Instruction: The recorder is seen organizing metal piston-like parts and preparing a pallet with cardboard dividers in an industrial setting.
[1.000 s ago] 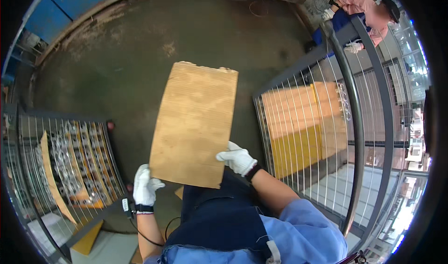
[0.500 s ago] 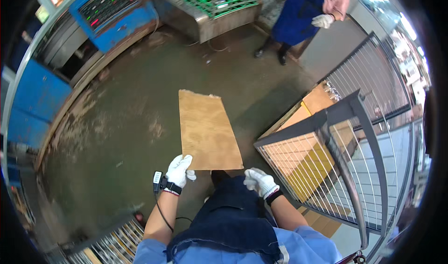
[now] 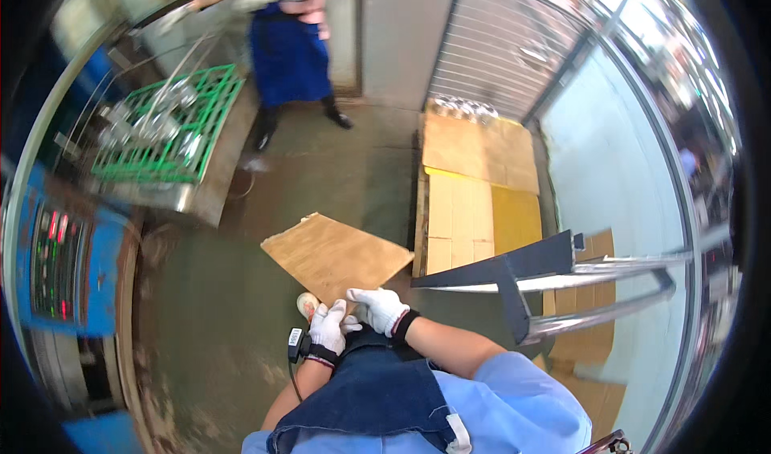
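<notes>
A brown cardboard sheet is held out in front of me at a slant, above the floor. My left hand, in a white knitted glove, grips the sheet's near corner. Close beside it, my right hand, gloved the same way, pinches the near edge; its fingertips are partly hidden. A small device on a black strap sits at my left wrist, with a cable running from it.
Right of centre, cardboard and yellow sheets cover a low pallet stack, with shiny metal parts behind. A metal cart frame stands at near right. A co-worker stands beyond a green rack of metal parts. The blue control panel is left.
My view has swung right, bringing the pallet stack ahead. The sheet has turned and tilted in my left hand. My right hand, formerly apart from it, has come to its near edge.
</notes>
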Motion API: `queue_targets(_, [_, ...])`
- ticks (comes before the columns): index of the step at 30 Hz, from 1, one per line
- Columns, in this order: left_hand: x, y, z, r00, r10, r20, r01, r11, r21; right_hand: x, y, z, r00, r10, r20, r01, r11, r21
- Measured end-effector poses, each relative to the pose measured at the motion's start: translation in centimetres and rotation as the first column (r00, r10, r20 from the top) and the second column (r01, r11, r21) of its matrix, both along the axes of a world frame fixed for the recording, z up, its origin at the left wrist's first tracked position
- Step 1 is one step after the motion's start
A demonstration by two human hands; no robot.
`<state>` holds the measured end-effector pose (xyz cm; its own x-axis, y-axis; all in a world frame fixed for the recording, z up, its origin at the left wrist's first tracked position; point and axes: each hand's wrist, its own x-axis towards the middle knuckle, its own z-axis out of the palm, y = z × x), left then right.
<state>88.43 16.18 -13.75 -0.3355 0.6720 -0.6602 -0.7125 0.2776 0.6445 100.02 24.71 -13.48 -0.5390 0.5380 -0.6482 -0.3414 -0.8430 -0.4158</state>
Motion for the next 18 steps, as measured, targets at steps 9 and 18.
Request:
queue_targets(9, [-18.7,10.9,-1.6,0.829,-0.516,-0.217,0.514,0.855,-0.072,-6.2,13.9,-5.8,0.764,-0.563,0.315,0.518,0.826,0.222])
queue_targets(18, [-32.1,13.4,-5.6,0.916,-0.377,-0.133,0.328,0.899,-0.29,7.8,32.0,-7.6,0.296,-0.79,0.537,0.809,0.506,0.299])
